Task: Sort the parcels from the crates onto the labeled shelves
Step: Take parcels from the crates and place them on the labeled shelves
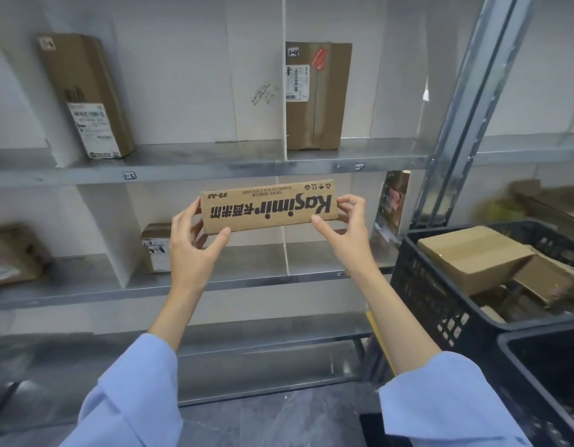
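A flat brown cardboard parcel (268,206) with upside-down black "Kasimir" print hangs in front of the metal shelves, held by both ends. My left hand (192,243) grips its left end, thumb under the lower edge. My right hand (345,225) pinches its right end. The upper shelf (195,167) carries small labels "1-3" (129,176) and another tag (359,167). A black crate (440,295) at the right holds several more cardboard parcels (479,253).
Two upright parcels (85,95) (316,95) stand on the upper shelf, split by a white divider (284,75). The middle shelf (85,288) holds a small box (155,248) and a parcel (14,256) at far left. A second black crate (546,382) sits nearer, at lower right.
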Available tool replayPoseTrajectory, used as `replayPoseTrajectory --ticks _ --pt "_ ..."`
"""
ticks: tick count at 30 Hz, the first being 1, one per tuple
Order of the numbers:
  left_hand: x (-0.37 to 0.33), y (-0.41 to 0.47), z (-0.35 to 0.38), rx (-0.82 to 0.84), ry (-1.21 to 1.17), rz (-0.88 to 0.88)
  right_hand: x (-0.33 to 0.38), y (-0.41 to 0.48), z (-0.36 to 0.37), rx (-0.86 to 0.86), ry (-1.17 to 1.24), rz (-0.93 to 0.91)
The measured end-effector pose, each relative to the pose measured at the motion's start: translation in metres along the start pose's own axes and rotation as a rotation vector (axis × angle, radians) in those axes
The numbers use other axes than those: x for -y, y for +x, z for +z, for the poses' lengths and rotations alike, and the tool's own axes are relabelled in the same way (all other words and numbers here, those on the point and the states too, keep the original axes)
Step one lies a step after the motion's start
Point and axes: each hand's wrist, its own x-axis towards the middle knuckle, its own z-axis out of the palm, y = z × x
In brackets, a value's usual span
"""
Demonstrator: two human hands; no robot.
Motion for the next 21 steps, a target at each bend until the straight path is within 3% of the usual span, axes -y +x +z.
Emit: replayPoseTrajectory --ticks 9,21 --pt "0.022 0.007 -0.033 -0.007 -0.045 -0.041 -0.001 -0.008 0.041 0.106 -0.099 0.045" --pt "0.044 0.004 -0.059 0.006 -0.111 -0.107 0.007 -0.012 0.071 0.119 0.002 0.010"
